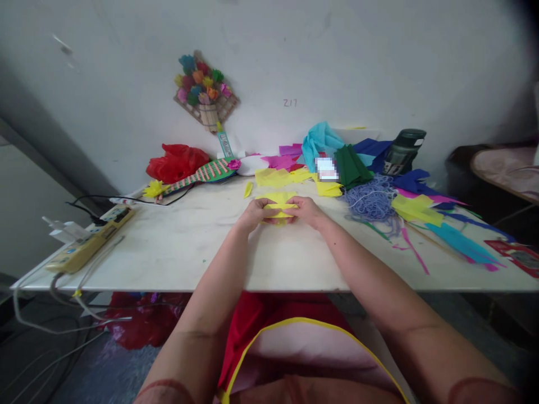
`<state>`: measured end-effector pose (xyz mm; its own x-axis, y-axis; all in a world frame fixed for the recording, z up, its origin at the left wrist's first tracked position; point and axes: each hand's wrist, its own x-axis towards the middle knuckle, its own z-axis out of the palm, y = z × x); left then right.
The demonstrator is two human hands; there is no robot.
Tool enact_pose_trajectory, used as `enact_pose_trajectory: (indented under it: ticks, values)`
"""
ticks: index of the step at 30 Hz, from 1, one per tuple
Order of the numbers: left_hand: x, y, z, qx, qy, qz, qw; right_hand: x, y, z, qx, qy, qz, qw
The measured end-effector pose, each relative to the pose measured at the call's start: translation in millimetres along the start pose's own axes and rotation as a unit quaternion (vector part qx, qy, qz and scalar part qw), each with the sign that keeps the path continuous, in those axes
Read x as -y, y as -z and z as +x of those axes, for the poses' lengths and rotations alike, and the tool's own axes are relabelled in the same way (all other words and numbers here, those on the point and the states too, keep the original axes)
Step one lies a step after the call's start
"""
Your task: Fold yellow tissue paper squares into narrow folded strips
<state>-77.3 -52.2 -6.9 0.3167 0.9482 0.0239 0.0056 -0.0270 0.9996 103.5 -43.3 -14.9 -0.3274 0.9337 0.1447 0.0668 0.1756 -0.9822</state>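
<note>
Both of my hands meet over the middle of the white table, gripping one piece of yellow crepe paper point(280, 198) between them. My left hand point(255, 213) pinches its left end, and my right hand point(306, 211) pinches the right end. The paper looks folded along the front, with thumbs pressed on top and a loose part showing behind the fingers. Just beyond my left hand lies a small yellow paper strip point(248, 189). Farther back is a larger flat yellow sheet point(273, 177).
A power strip point(90, 238) with cables sits on the table point(168, 252) at left. Behind are a pipa-shaped craft point(202, 175) and red paper point(177, 161). At right lie blue-purple yarn point(370, 199), coloured paper scraps point(463, 242) and a dark bottle point(404, 151).
</note>
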Motion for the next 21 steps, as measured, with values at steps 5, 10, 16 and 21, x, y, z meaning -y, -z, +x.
enact_pose_trajectory:
  ticks: [5,10,16,21]
  values:
    - [-0.8,-1.3,-0.9,-0.001,-0.008,0.020,1.000,-0.2,1.1,-1.1,0.014,-0.014,0.023,1.000]
    - [-1.9,-0.2,-1.4,-0.002,-0.008,0.020,1.000,2.7,2.3,-1.2,0.003,-0.019,0.063,0.998]
    - [-3.2,-0.2,-2.1,0.009,-0.018,-0.049,0.999,0.6,5.0,2.0,-0.030,-0.009,0.111,0.993]
    - [-3.3,1.5,-2.3,0.016,-0.006,-0.101,0.995,-3.8,7.2,4.3,-0.027,0.010,0.132,0.991]
